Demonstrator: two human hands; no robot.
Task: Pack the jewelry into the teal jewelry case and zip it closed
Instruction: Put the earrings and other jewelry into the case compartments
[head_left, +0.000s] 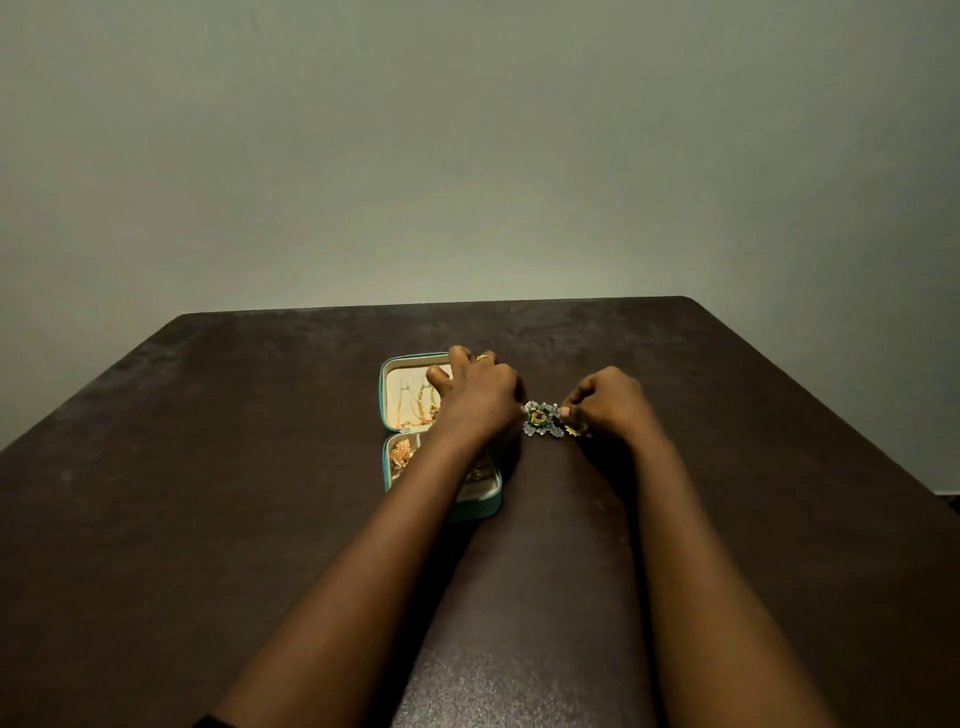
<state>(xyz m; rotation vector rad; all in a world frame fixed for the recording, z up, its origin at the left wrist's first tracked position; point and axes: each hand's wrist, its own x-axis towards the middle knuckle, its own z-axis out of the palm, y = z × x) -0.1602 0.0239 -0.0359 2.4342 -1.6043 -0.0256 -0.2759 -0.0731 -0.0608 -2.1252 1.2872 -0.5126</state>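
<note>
Teal jewelry case lies open left of centre: cream lining, gold chains in the far half, gold pieces in the near half. Your left hand grips its far right rim. Just right of it, the green-and-silver flower jewelry lies on the dark desk, pinched by your right hand. Plain grey wall behind.

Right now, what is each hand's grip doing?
The left hand grips the far rim of the open teal jewelry case.
The right hand pinches the flower-shaped jewelry piece beside the case.
</note>
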